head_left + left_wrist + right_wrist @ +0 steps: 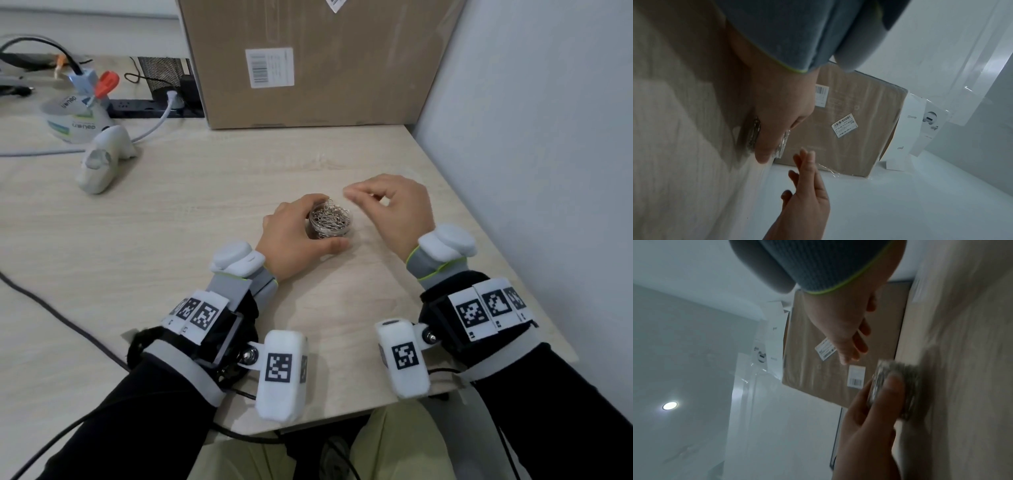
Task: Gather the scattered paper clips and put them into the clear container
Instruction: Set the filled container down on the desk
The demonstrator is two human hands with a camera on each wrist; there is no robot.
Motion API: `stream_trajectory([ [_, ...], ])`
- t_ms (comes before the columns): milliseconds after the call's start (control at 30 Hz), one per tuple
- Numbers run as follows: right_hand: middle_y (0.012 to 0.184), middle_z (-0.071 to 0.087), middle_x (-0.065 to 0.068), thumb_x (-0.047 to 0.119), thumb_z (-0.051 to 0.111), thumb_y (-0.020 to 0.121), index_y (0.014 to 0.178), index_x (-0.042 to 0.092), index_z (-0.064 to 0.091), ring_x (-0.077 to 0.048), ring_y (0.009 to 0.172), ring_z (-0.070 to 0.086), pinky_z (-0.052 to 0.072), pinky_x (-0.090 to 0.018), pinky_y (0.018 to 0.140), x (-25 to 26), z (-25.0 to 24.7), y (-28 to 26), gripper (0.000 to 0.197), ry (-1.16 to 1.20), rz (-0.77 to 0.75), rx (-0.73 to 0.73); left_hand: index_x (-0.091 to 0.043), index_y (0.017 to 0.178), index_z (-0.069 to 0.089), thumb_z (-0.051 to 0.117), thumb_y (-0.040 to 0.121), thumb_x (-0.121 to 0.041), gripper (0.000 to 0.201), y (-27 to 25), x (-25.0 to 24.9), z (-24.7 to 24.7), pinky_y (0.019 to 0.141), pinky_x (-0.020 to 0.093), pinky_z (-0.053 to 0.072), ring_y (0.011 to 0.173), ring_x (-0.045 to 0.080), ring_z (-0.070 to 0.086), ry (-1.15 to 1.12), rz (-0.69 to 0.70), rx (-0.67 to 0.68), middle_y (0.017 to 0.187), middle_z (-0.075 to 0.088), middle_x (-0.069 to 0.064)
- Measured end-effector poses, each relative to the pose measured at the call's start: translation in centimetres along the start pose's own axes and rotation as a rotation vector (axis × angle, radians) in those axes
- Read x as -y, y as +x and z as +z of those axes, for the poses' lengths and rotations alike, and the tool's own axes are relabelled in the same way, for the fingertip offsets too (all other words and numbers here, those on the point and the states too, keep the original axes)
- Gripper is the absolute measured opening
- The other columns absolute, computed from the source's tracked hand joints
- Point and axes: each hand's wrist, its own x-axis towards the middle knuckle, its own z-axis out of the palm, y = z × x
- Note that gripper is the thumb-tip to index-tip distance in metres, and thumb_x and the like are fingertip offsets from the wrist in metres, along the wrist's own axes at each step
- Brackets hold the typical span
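A small clear container heaped with silver paper clips stands on the light wooden table. My left hand grips it, thumb on the near side and fingers round the far side. In the left wrist view the container shows past my thumb. My right hand hovers just right of the container, fingers loose and slightly blurred, with nothing visible in them. The right wrist view shows that hand relaxed above the blurred container. I see no loose clips on the table.
A large cardboard box stands at the back. A white wall bounds the table's right edge. At the far left are a white animal figure, a round white tub and a power strip. A black cable crosses the near left.
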Motion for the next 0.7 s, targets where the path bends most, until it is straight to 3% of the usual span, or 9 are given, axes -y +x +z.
stream_trajectory([
  [67, 0.104, 0.07, -0.003, 0.029, 0.063, 0.085, 0.101, 0.017, 0.07, -0.018, 0.091, 0.061, 0.046, -0.031, 0.087, -2.1, -1.0, 1.2, 0.022, -0.122, 0.077, -0.079, -0.033, 0.124, 0.05, 0.065, 0.053, -0.069, 0.081, 0.2, 0.2, 0.0, 0.103, 0.046, 0.037, 0.116, 0.016, 0.05, -0.006, -0.007, -0.019, 0.117, 0.061, -0.013],
  [167, 0.14, 0.046, -0.008, 0.04, 0.058, 0.085, 0.134, 0.015, 0.044, -0.027, 0.129, 0.042, 0.034, -0.039, 0.107, -5.6, -2.0, 3.5, 0.057, -0.413, 0.305, 0.069, -0.032, 0.125, 0.05, 0.061, 0.052, -0.071, 0.083, 0.3, 0.3, 0.0, 0.103, 0.046, 0.037, 0.116, 0.017, 0.051, -0.011, -0.013, -0.018, 0.118, 0.062, -0.011],
  [233, 0.15, 0.03, -0.011, 0.046, 0.058, 0.084, 0.143, 0.013, 0.026, -0.03, 0.138, 0.028, 0.027, -0.043, 0.112, -6.9, -2.2, 4.8, 0.075, -0.525, 0.39, 0.173, -0.031, 0.125, 0.05, 0.064, 0.056, -0.067, 0.08, 0.3, 0.3, 0.0, 0.103, 0.046, 0.037, 0.117, 0.017, 0.05, -0.002, -0.018, -0.021, 0.12, 0.061, -0.011],
  [300, 0.151, 0.024, -0.013, 0.049, 0.056, 0.084, 0.145, 0.011, 0.016, -0.033, 0.138, 0.025, 0.027, -0.045, 0.111, -7.5, -2.5, 5.9, 0.083, -0.606, 0.455, 0.259, -0.031, 0.126, 0.049, 0.065, 0.057, -0.065, 0.078, 0.2, 0.2, 0.0, 0.104, 0.046, 0.036, 0.117, 0.017, 0.049, 0.003, -0.02, -0.022, 0.12, 0.061, -0.01],
  [500, 0.146, 0.037, -0.014, 0.039, 0.049, 0.092, 0.139, 0.008, 0.032, -0.033, 0.131, 0.038, 0.032, -0.037, 0.105, -7.1, -2.6, 7.0, 0.059, -0.722, 0.471, 0.499, -0.03, 0.127, 0.049, 0.065, 0.058, -0.063, 0.078, 0.2, 0.1, -0.1, 0.104, 0.046, 0.036, 0.118, 0.018, 0.048, 0.006, -0.023, -0.021, 0.121, 0.06, -0.01],
  [600, 0.148, 0.037, -0.009, 0.038, 0.054, 0.09, 0.138, 0.013, 0.039, -0.03, 0.133, 0.038, 0.031, -0.035, 0.107, -7.3, -2.6, 7.0, 0.056, -0.748, 0.431, 0.46, -0.029, 0.128, 0.049, 0.065, 0.058, -0.063, 0.079, 0.2, 0.0, -0.2, 0.104, 0.046, 0.035, 0.118, 0.018, 0.048, 0.008, -0.028, -0.02, 0.122, 0.06, -0.009],
  [700, 0.136, 0.049, -0.009, 0.036, 0.058, 0.086, 0.128, 0.015, 0.047, -0.031, 0.119, 0.049, 0.04, -0.034, 0.093, -7.7, -2.6, 6.6, 0.048, -0.701, 0.406, 0.395, -0.029, 0.129, 0.048, 0.065, 0.059, -0.062, 0.079, 0.1, 0.0, -0.2, 0.105, 0.046, 0.035, 0.119, 0.018, 0.047, 0.011, -0.032, -0.019, 0.123, 0.06, -0.009],
])
